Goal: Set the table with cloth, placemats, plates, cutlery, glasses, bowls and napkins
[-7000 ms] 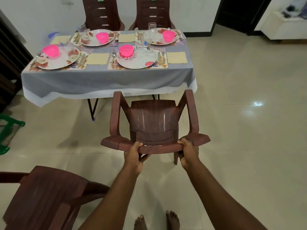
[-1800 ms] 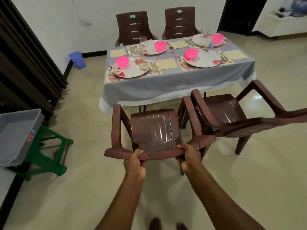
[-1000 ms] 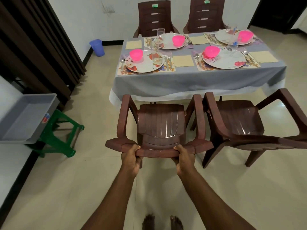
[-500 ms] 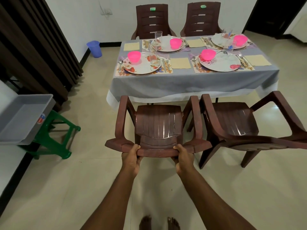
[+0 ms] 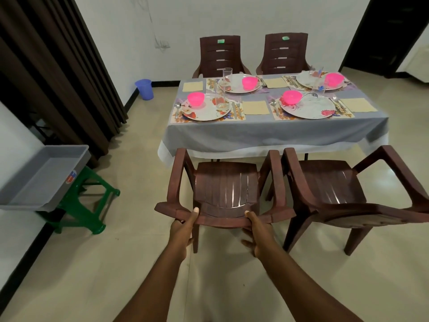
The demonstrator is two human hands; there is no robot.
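Nearest: both forearms reach fwd to the top rail of a brown plastic armchair (image 5: 226,189). Left hand (image 5: 182,228) has its thumb laid over the top of the rail; fingers go under, out of sight, so how tightly they wrap can't be told. Right hand (image 5: 256,235) likewise: thumb on top of the rail, fingers loosely spread below and behind it (grip looks light, can't tell more). The chair faces the table, its front edge near the hanging cloth. Just right of it, arms almost touching, a second brown armchair (image 5: 329,182) stands facing the same way.

Left, near the wall, a grey plastic tray (image 5: 44,175) sits on a green stool (image 5: 90,205).

Beyond the chairs, the table wears a grey tablecloth (image 5: 267,131) with a white hem. On it, 4 settings: near-left floral plate (image 5: 205,111) on a placemat (image 5: 239,113), pink bowl (image 5: 195,98) on the plate, a glass (image 5: 220,101) on its right part, spoon left, fork right. A yellow napkin (image 5: 255,107) lies between this and the near-right plate (image 5: 307,108), which carries another pink bowl (image 5: 292,96). The far 2 settings match, w/ a tall glass (image 5: 227,75) at the far-left one.

Farthest: 2 more brown chairs (image 5: 220,55) against the white wall, a blue bucket (image 5: 144,89) on the floor left, dark curtain beside it.
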